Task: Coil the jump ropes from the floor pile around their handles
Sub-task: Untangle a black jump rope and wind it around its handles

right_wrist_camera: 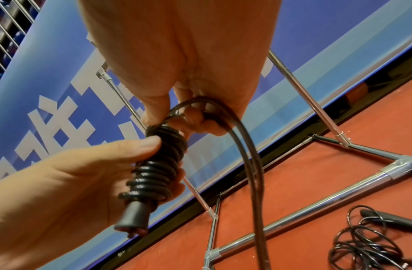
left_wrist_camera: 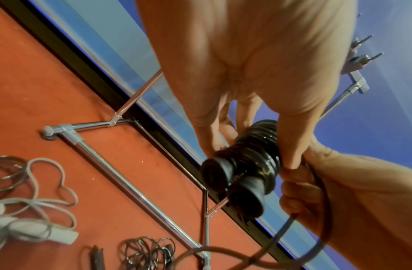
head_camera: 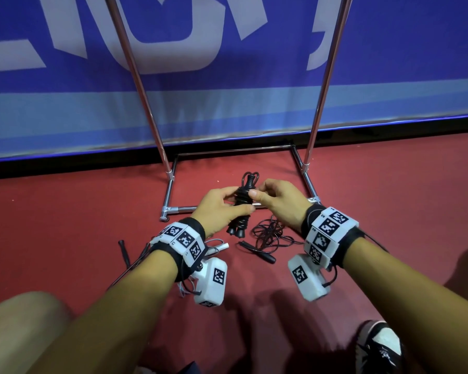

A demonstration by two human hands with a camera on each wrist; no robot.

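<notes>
A black jump rope [head_camera: 241, 203] is held above the red floor, most of its cord wound in tight turns around its two handles [left_wrist_camera: 244, 182]. My left hand [head_camera: 227, 205] grips the wound bundle [right_wrist_camera: 158, 168], thumb on one side and fingers on the other. At the bundle's top end my right hand [head_camera: 260, 194] pinches the free loop of cord [right_wrist_camera: 246, 155], which hangs down from its fingers [right_wrist_camera: 193, 118]. On the floor lie a tangled black rope [head_camera: 270, 234] with its handle [head_camera: 257, 252], and a white rope [left_wrist_camera: 34, 219].
A chrome rack base [head_camera: 179, 209] and its two uprights stand just behind the hands, against a blue banner wall [head_camera: 227, 109]. Another thin black handle [head_camera: 123, 249] lies at the left. My knee [head_camera: 19, 325] and shoe [head_camera: 381, 349] are at the bottom edges.
</notes>
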